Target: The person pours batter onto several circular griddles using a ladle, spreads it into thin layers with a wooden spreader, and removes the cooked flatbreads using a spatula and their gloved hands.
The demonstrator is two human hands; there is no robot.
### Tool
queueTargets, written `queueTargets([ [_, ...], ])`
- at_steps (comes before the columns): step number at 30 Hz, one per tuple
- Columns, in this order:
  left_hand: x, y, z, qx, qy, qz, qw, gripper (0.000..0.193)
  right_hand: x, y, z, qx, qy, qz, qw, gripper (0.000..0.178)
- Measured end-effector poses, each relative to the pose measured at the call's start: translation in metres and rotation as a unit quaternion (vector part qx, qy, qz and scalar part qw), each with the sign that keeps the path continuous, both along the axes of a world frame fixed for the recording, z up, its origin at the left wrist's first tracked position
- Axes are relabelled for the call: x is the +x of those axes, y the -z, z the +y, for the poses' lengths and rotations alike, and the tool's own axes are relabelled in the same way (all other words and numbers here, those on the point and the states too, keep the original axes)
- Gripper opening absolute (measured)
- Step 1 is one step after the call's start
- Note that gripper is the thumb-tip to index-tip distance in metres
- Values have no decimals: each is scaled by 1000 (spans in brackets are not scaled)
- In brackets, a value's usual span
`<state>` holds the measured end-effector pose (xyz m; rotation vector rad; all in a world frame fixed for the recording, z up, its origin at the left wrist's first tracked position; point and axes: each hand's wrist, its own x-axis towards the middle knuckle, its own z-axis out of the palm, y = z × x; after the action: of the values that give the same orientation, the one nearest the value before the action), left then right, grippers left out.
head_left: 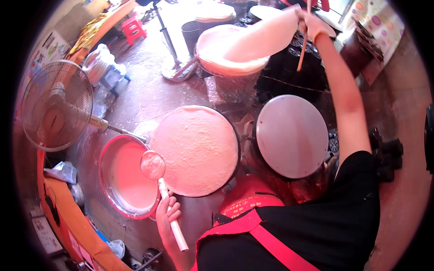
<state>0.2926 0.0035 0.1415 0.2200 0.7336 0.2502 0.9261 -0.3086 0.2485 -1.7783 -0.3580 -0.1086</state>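
My left hand grips the white handle of a flat round ladle, whose batter-coated head hovers over the edge between a metal batter basin and a round steamer surface spread with pale pink batter. My right hand, arm stretched far forward, holds a thin stick with a thin cooked sheet draped from it. The sheet hangs over a round stack of finished sheets. A round metal lid covers the second steamer on the right.
A standing fan is at the left beside an orange counter edge. A red plastic stool and a metal stand are at the back on the wet floor. Black pots sit behind the lidded steamer.
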Motion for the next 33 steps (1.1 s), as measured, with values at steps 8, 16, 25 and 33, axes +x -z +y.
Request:
queueTargets([
  [8,-9,-24,-23,-35,-163,-15,986,25,-47,244,65,345,182,365,845,5],
  [16,8,-51,-48,-97,-222,-49,969,31,-84,226,206,445,255,413,753,12],
  [25,-7,-59,-57,-106,-257,-49,959,33,-87,237,294,500,342,417,678,22],
  [33,-77,-40,3,-127,-262,-68,954,37,-118,245,297,492,350,389,696,46],
])
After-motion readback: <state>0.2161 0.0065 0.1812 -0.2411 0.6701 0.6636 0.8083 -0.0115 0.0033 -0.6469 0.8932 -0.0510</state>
